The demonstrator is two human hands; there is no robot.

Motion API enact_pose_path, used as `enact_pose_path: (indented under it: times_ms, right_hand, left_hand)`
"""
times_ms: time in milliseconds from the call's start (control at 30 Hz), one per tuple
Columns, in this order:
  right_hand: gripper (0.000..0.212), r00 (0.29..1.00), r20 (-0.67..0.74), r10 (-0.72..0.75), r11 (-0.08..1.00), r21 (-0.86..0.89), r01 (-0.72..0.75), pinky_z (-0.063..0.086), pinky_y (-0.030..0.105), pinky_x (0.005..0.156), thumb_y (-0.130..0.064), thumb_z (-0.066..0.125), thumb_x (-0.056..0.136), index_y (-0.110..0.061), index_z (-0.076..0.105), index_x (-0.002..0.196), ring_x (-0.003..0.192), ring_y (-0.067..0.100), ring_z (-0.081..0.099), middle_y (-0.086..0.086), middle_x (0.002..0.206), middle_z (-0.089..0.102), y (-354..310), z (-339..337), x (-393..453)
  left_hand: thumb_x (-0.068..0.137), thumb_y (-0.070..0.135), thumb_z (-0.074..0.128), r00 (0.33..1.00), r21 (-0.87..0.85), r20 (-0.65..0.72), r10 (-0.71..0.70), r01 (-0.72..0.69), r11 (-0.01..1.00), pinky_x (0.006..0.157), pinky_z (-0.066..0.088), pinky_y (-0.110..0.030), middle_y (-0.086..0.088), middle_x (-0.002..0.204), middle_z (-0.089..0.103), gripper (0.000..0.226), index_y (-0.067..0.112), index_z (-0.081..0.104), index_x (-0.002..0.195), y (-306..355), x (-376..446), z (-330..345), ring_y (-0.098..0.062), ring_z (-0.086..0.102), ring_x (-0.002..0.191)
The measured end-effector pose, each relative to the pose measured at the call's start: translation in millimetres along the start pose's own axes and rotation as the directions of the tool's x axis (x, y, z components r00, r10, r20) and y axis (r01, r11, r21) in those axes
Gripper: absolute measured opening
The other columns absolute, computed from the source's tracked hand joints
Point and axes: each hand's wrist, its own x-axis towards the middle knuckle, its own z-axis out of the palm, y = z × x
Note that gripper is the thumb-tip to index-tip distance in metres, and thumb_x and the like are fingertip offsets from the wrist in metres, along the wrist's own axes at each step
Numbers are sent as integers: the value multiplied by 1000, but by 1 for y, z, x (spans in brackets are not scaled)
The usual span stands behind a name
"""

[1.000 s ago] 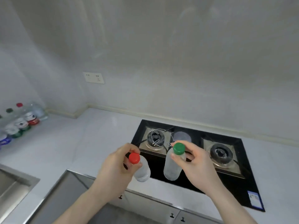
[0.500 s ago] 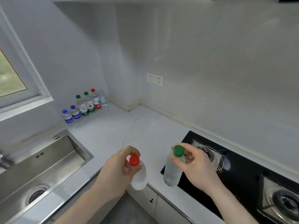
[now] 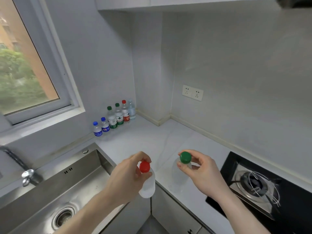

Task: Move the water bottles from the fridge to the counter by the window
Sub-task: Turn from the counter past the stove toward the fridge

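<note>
My left hand (image 3: pixel 128 176) pinches the neck of a clear bottle with a red cap (image 3: pixel 145 167), which hangs over the counter's front edge. My right hand (image 3: pixel 200 173) pinches the neck of a clear bottle with a green cap (image 3: pixel 185 157), held above the white counter (image 3: pixel 152 141). Both bottles are in the air. Several water bottles (image 3: pixel 116 118) with blue, green and red caps stand in a row against the wall, right of the window (image 3: pixel 28 65).
A steel sink (image 3: pixel 59 188) with a tap (image 3: pixel 27 176) lies at the lower left. A black gas hob (image 3: pixel 263 184) sits at the right. A double wall socket (image 3: pixel 192 92) is on the back wall. Cabinet fronts run below the counter.
The view has swung left from the hob toward the window corner, and the row of bottles has come nearer. Both hands keep their grip on the two bottles.
</note>
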Motion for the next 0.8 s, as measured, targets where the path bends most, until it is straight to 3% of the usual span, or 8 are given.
enact_pose_path:
  times_ms: [267, 434, 634, 801]
  right_hand:
    - [18, 1000, 24, 5, 1000, 16, -5, 57, 31, 95, -30, 82, 89, -39, 75, 102, 112, -4, 63, -28, 106, 73, -13, 55, 37]
    - [19, 998, 62, -11, 1000, -3, 11, 56, 22, 89, -32, 82, 88, -40, 75, 103, 110, -6, 62, -31, 106, 71, -16, 69, 67]
    - [19, 993, 115, -34, 999, 8, 34, 58, 31, 93, -33, 83, 87, -40, 75, 103, 113, -3, 63, -28, 108, 72, -12, 98, 129]
    - [21, 988, 148, -42, 999, 17, 40, 56, 28, 91, -35, 84, 86, -39, 74, 104, 112, -4, 63, -26, 110, 72, -1, 118, 189]
  left_hand:
    - [93, 37, 70, 998, 45, 6, -58, 57, 997, 73, 54, -27, 19, 93, 64, 23, 42, 54, 108, -58, 21, -38, -5, 61, 77]
    - [92, 35, 72, 995, 30, -15, -103, 103, 994, 66, 48, -19, 18, 86, 61, 22, 41, 55, 106, -78, 38, -48, -4, 60, 74]
    - [93, 38, 71, 986, 52, -31, -161, 163, 985, 62, 46, -20, 14, 82, 61, 21, 41, 54, 105, -107, 77, -54, -5, 59, 70]
    - [92, 42, 71, 977, 88, -45, -208, 212, 973, 63, 46, -18, 16, 84, 63, 23, 42, 54, 108, -130, 123, -56, -5, 61, 72]
